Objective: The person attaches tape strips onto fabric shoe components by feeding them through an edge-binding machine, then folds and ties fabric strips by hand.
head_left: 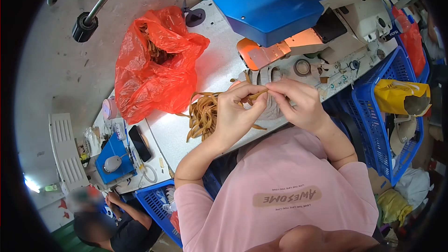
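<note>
My left hand (237,111) pinches a narrow brown strap (258,95) between thumb and fingers. Close against it, my right hand (301,104) pinches the end of the same strap, its fingertips almost meeting the left ones. A heap of similar brown straps (203,115) lies on the white tabletop just left of my left hand and partly behind it. Beneath both hands are pale grey strip-like pieces (270,108), largely hidden by my fingers. A red plastic bag (156,77) stands open beyond the heap, with more brown material inside.
A blue-topped machine (268,7) with an orange-lit arm (263,53) overhangs the table's far side. A roll of tape (302,67) lies near it. Blue crates (368,98) stand at the right. At lower left are a phone (139,143) and another person (133,231) at work.
</note>
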Demonstrator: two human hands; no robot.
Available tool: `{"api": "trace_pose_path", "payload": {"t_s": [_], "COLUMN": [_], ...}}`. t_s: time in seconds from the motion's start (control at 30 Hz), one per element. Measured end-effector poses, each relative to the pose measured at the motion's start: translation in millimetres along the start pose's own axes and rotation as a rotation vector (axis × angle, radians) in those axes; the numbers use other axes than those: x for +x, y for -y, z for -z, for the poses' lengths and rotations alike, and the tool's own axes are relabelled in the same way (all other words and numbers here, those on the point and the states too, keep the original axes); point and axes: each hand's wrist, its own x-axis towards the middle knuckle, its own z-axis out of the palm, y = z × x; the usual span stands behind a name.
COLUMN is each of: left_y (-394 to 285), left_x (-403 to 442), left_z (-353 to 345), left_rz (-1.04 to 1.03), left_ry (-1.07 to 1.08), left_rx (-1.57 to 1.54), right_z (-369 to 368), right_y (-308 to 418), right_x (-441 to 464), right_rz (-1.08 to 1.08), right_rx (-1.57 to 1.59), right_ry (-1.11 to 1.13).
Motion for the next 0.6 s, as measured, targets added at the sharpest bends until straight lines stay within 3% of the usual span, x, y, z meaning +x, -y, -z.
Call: {"api": "trace_pose_path", "payload": {"t_s": [0.1,0.17,0.37,0.47,0.6], "left_y": [4,3,18,17,27], "left_x": [1,3,-1,-9,-22], "left_z": [-1,-1,24,30,28], "left_rz": [0.071,0.099,-0.024,0.055,0.046], "left_ry": [0.014,0.023,0.051,0.055,-0.041], "left_rx": [-0.144,-0.272,0.190,0.067,-0.354], "right_z": [-4,-2,13,21,25], "right_y": [-6,-9,-18,-28,-35], "right_x": [1,4,-2,-7,-14], "right_rz": [0.196,0.160,0.037,-0.032,-0.098], "right_rx": [-0.177,-0.178,-0.212,-0.228,-0.225], "right_ry": [-0.041,-0.014,-0.139,-0.212,-0.216]}}
